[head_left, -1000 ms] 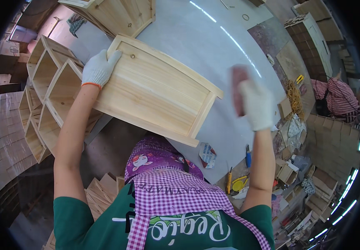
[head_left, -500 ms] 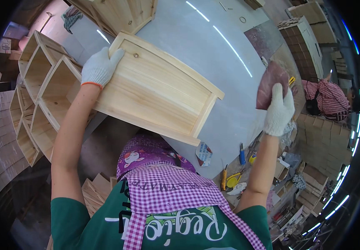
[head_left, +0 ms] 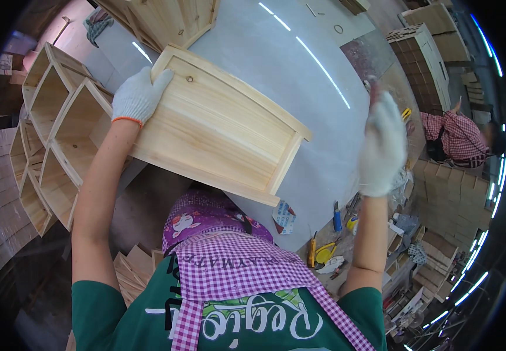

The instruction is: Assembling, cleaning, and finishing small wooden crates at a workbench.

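A pale wooden panel with raised edge strips (head_left: 218, 126), like a shallow tray, lies tilted across the grey tabletop in front of me. My left hand (head_left: 140, 96), in a white knit glove, grips its upper left corner, thumb over the face. Off the panel's right end, my gloved right hand (head_left: 384, 146) is raised and smeared by motion. From its fingers pokes a reddish-brown sheet of sandpaper (head_left: 374, 90), seen nearly edge-on. A curled sandpaper piece with a printed back (head_left: 284, 217) rests by the panel's near right corner.
Hexagonal wooden shelf frames (head_left: 80, 120) stand at left. Another wooden piece (head_left: 174, 20) sits beyond the panel. A blue-handled tool (head_left: 337, 217) and yellow-handled pliers (head_left: 325, 253) lie near the table's right edge. A person in a checked garment (head_left: 460, 137) is at far right, near stacked boards (head_left: 420, 55).
My right hand has turned and shifted slightly left, so the sandpaper, broad side visible before, now shows as a thin edge. My left hand and the panel have stayed nearly still.
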`<state>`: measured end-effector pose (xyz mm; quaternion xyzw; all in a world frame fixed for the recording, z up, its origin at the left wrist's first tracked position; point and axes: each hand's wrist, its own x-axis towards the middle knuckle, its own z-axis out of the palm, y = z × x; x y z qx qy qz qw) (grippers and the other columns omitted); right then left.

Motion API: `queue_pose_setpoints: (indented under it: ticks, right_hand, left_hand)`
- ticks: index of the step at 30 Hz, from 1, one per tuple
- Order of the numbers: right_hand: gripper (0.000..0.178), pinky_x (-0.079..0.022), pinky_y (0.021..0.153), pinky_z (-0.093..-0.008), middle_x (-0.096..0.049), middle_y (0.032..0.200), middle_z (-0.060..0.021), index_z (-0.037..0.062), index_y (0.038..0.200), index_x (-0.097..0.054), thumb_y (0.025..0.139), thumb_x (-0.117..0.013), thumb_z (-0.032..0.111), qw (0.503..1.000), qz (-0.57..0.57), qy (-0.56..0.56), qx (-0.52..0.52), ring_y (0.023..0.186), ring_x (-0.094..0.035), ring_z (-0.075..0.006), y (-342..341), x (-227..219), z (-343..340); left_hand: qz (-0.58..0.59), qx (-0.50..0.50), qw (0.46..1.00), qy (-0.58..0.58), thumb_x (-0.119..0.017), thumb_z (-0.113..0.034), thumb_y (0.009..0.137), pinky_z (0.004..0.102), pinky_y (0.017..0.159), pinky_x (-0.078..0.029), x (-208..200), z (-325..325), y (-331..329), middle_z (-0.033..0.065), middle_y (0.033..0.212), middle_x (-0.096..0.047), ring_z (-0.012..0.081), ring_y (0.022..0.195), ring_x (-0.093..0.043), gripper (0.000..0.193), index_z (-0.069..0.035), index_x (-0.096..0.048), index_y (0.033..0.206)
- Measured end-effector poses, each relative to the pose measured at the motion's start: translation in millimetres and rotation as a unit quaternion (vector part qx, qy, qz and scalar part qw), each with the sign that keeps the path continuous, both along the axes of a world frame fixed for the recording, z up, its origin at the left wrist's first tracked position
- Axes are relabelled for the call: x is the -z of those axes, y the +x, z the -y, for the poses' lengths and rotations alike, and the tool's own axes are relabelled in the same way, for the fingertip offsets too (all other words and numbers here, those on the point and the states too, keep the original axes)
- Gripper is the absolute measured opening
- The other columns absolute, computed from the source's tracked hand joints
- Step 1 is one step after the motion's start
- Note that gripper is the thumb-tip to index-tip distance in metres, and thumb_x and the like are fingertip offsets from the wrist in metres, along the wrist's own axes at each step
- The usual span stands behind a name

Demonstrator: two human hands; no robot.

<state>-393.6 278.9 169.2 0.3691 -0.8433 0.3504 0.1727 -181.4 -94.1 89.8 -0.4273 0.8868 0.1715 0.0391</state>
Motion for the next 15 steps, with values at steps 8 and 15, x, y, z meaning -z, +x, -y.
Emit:
queue_pose_setpoints:
  ticks: [8,15]
  right_hand:
    - [0.049,-0.049,0.105,-0.0463,-0.063,0.132,-0.0207,0.0075,0.133,-0.063,0.086,-0.055,-0.003,0.931,0.106,0.315,-0.152,0.128,-0.058,-0.0394,-16.4,111.4,-63.5]
    - [0.053,-0.049,0.107,-0.0463,-0.063,0.135,-0.0213,0.0060,0.135,-0.061,0.084,-0.055,-0.008,0.967,0.034,0.227,-0.109,0.134,-0.055,-0.0393,17.8,101.2,-40.8]
  left_hand:
    - [-0.006,0.005,1.000,0.001,-0.048,-0.067,0.098,0.0545,0.091,-0.051,1.5,0.5,1.8,0.0324,0.105,-0.070,0.0489,0.103,-0.067,0.071,0.001,-0.066,0.109]
    - [-0.034,0.019,0.999,-0.019,-0.049,-0.067,0.098,0.0543,0.091,-0.050,8.6,7.2,4.1,0.0328,0.104,-0.069,0.0498,0.102,-0.066,0.071,0.002,-0.067,0.107]
